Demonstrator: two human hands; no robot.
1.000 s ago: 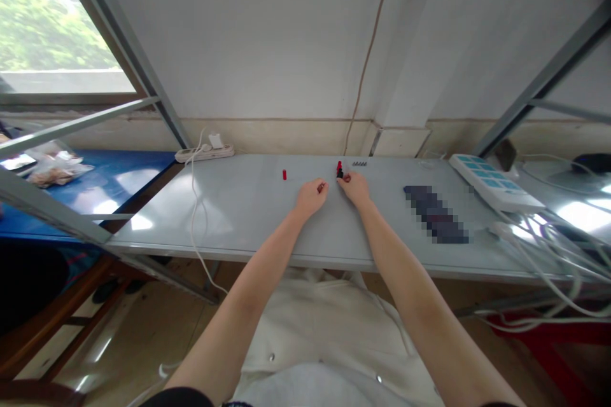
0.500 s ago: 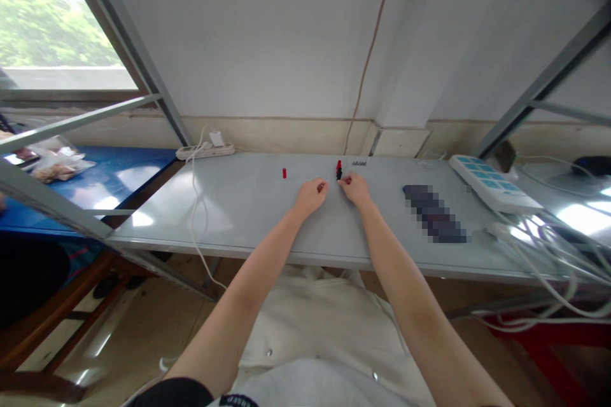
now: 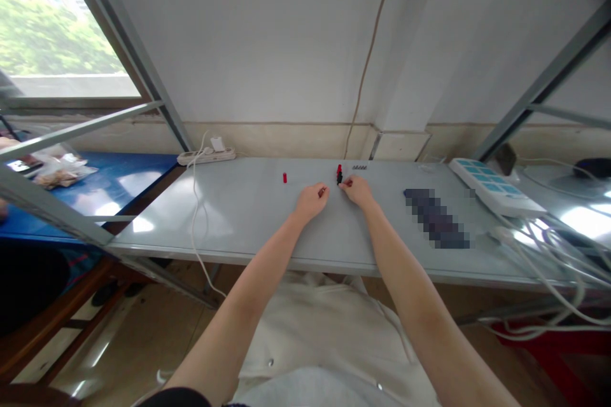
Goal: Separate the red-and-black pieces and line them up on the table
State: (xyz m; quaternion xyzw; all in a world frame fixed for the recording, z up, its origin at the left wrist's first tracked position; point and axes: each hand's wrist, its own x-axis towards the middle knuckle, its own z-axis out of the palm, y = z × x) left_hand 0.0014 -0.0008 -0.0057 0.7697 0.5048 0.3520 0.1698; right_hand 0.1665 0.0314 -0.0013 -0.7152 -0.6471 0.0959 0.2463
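Both my hands rest on a grey tabletop (image 3: 238, 216) near its far edge. My left hand (image 3: 311, 200) is curled, with a small red piece pinched at its fingertips. My right hand (image 3: 358, 189) pinches another small red piece beside an upright red and black part (image 3: 339, 174), which its fingertips touch or nearly touch. A loose red cylinder (image 3: 284, 177) stands to the left of my hands. A short row of tiny dark pieces (image 3: 359, 167) lies just behind my right hand.
A white power strip (image 3: 206, 154) with a cable sits at the back left, and a blue and white power strip (image 3: 496, 187) with several white cables at the right. A blurred dark object (image 3: 436, 217) lies right of my hands. A blue table (image 3: 95, 184) stands at the left.
Both hands have stayed almost in place; the right hand has closed in slightly on the red and black part. The camera has tilted a little.
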